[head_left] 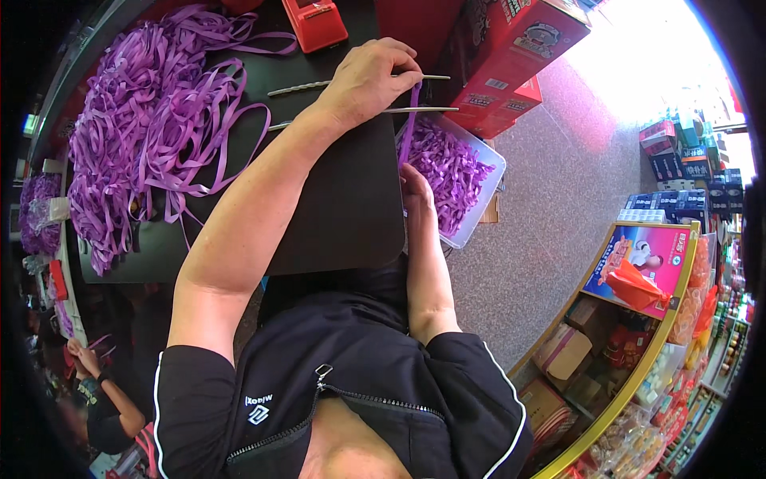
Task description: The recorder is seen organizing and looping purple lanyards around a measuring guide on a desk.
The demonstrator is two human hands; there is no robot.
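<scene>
Two thin metal rods (pixel 435 108) lie across the dark tabletop, their ends reaching past its right edge. My left hand (pixel 369 84) is over them, its thumb and fingertips pinched on a narrow purple ribbon (pixel 411 128) at the farther rod. From there the ribbon runs down past the nearer rod, toward me. Just off the table's right edge, my right hand (pixel 418 190) is closed at the ribbon's lower end; its fingers are partly hidden. A translucent white bin (pixel 490 185) stands beside that hand, filled with short purple ribbon pieces (pixel 451 164).
A big heap of loose purple ribbon (pixel 152 120) covers the left of the table (pixel 343 215). A red tool or stand (pixel 317 28) sits at the far edge. Red boxes (pixel 511 48) stack up at the far right. A glass-front counter (pixel 630 319) stands rightward; another person (pixel 112 407) is lower left.
</scene>
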